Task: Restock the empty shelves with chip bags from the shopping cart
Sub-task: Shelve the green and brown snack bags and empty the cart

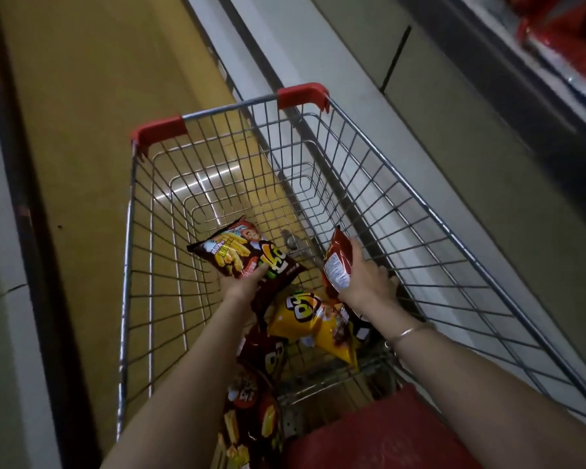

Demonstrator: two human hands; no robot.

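The red packs [562, 35] on the shelf at the upper right of the frame are blurred and cut off by the frame edge; their print cannot be read. The left hand [241, 282] is largely hidden under the dark brown chip bag with a fries picture [247, 253]; only its thumb shows, pressed on the bag's face, gripping it at the lower edge. The right hand [369, 275] has its fingers curled round a red chip bag with a white label panel [339, 265], held upright near the right wall of the cart. A thin metal bracelet [405, 333] sits on that wrist.

Both bags are inside the silver wire shopping cart with 2 red corner guards [230, 107]. Below the hands lies 1 yellow chip bag [318, 330], and dark red chip bags [254, 401] pile at the lower centre, partly covered by the left forearm. A red plastic flap [386, 431] fills the bottom edge. The far half of the cart shows only tan floor [99, 130] through the wire.
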